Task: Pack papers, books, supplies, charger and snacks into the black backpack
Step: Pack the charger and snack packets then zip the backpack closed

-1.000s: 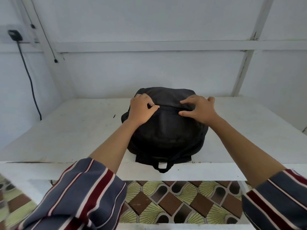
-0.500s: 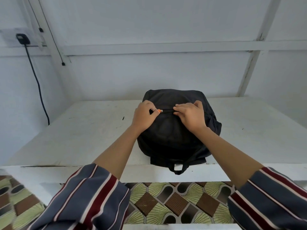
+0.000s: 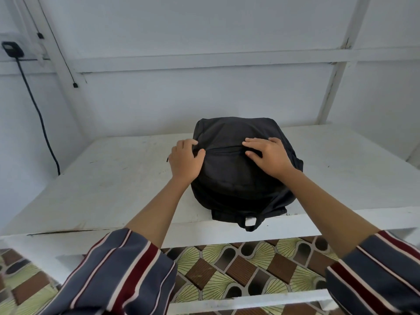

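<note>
At the left end of the zip (image 3: 225, 149), the black backpack (image 3: 229, 178) was pinched by the left hand (image 3: 186, 160) and pressed by the spread right hand (image 3: 270, 155); set on the white table (image 3: 113, 178). Judged risk: fabric snagged by a hard pull.
</note>
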`<state>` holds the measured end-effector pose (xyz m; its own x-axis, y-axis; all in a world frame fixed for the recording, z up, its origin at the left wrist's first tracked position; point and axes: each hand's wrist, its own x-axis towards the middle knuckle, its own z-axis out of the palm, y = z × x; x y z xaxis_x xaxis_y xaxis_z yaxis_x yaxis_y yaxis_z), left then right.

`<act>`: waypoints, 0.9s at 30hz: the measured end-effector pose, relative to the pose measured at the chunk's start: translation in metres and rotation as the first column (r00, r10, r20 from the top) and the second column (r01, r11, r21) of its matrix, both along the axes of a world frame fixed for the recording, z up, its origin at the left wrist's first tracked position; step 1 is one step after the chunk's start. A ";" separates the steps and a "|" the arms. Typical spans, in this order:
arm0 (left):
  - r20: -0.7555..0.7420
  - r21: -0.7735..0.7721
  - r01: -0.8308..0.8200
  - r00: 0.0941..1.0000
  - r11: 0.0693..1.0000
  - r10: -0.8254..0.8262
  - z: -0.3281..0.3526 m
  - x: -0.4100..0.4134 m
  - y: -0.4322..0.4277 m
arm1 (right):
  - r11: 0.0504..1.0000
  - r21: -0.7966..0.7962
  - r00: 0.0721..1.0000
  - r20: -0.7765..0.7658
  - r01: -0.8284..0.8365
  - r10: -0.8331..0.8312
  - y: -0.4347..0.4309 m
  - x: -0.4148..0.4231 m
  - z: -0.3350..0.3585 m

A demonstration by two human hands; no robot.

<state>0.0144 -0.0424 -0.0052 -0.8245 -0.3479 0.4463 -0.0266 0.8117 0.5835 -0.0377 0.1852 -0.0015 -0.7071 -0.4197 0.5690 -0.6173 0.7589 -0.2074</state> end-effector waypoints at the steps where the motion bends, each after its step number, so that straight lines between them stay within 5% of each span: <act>1: -0.032 -0.040 0.019 0.999 0.999 -0.020 0.005 -0.001 0.008 | 0.999 -0.039 1.000 0.007 0.000 0.001 0.006 0.002 -0.001; 6: -0.086 -0.302 0.317 0.930 0.899 -0.357 0.027 -0.008 0.066 | 0.943 -0.325 0.992 -0.076 0.072 -0.102 0.046 0.013 -0.004; 10: 0.087 -0.392 0.524 0.839 0.756 -0.537 0.024 -0.014 0.111 | 0.802 -0.486 0.936 0.223 0.348 -0.272 0.086 0.012 -0.012; 16: 0.251 -0.459 0.558 0.828 0.691 -0.501 -0.002 -0.028 0.159 | 0.828 -0.348 0.773 0.617 0.440 -0.151 0.126 -0.007 -0.041; 19: 0.200 -0.490 0.504 0.859 0.711 -0.471 -0.014 -0.029 0.166 | 0.873 -0.334 0.743 0.668 0.356 -0.048 0.125 -0.013 -0.050; 27: 0.153 -0.494 0.473 0.873 0.730 -0.462 -0.023 -0.027 0.166 | 0.774 -0.520 0.757 0.648 0.360 0.084 0.114 -0.026 -0.053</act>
